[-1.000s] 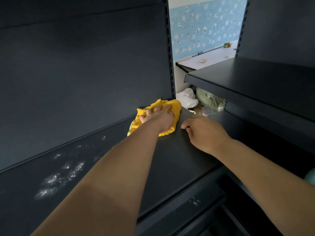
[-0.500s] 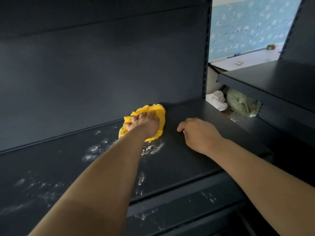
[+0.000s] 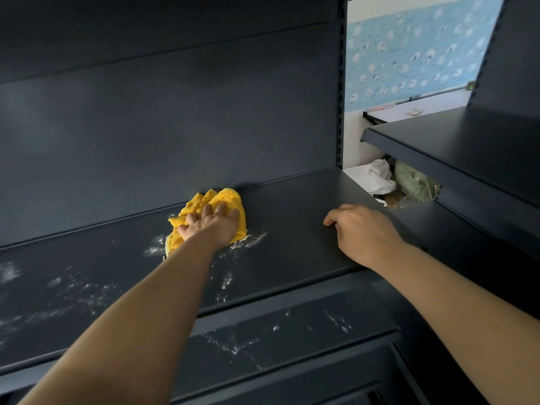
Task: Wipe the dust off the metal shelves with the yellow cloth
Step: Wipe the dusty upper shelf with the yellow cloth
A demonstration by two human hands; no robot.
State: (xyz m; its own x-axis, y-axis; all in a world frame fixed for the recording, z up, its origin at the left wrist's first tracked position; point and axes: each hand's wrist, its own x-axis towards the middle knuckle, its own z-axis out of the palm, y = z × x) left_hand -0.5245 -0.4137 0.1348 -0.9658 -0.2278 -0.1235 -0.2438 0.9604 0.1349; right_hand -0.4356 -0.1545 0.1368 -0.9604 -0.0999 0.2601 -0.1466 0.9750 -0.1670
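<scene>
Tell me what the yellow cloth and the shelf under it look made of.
Yellow cloth: soft, fluffy fabric, probably microfibre or terry; its nap is fuzzy and it bunches in folds. Shelf: likely painted sheet metal, matt dark finish; flat, thin-edged, with white dust showing on it.

Left hand (image 3: 211, 226) flat, right hand (image 3: 365, 232) seemingly loosely curled.

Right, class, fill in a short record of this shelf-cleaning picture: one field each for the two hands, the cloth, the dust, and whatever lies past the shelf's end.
Left hand: presses flat on the yellow cloth
Yellow cloth: bunched on the metal shelf, close to the back panel
Right hand: rests on the same shelf, right of the cloth, holding nothing
Dust: white patches beside and in front of the cloth; more on the lower shelf
Past shelf end: white cloth, greenish bag
</scene>
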